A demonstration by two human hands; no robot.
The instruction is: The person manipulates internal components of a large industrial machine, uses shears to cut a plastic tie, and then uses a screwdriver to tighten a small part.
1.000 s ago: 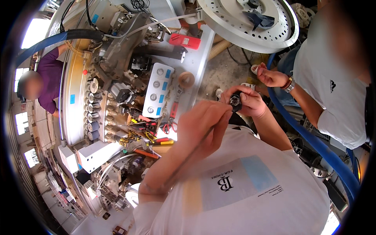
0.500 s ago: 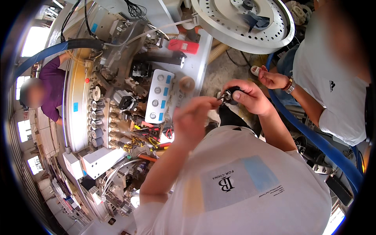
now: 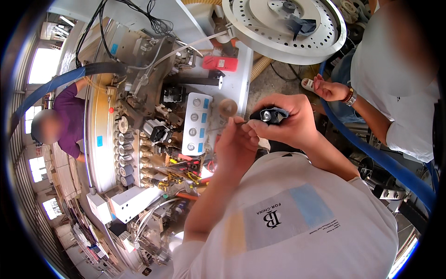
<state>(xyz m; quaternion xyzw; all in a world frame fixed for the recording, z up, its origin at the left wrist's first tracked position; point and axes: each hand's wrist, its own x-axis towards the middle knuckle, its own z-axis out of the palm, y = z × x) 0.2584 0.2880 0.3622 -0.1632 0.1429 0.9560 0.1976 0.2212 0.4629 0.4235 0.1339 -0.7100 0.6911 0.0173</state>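
R hand [image 3: 293, 122] wrapped round blk part [image 3: 266, 115] w/ silver centre, just beside L hand [image 3: 238, 146], whose thumb + fingertips pinch thin rod [image 3: 241, 122]. Gauge panel [image 3: 191, 116] nearby has blue labels [image 3: 203, 117], too small to read; white shirt [image 3: 325, 242] has dark lettering [image 3: 271, 219].

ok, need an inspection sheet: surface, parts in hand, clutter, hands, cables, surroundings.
Surface: pale tabletop, carrying a red case and a tape roll.
Job's things: black part with shiny metal end; thin rod, type unclear.
Clutter: jumbled hand tools below the gauge panel.
Hands: right hand grips the black part; left hand pinches the thin rod.
Cables: black cables loose at top; blue hose at right.
Surroundings: person in white right; person in purple far left.
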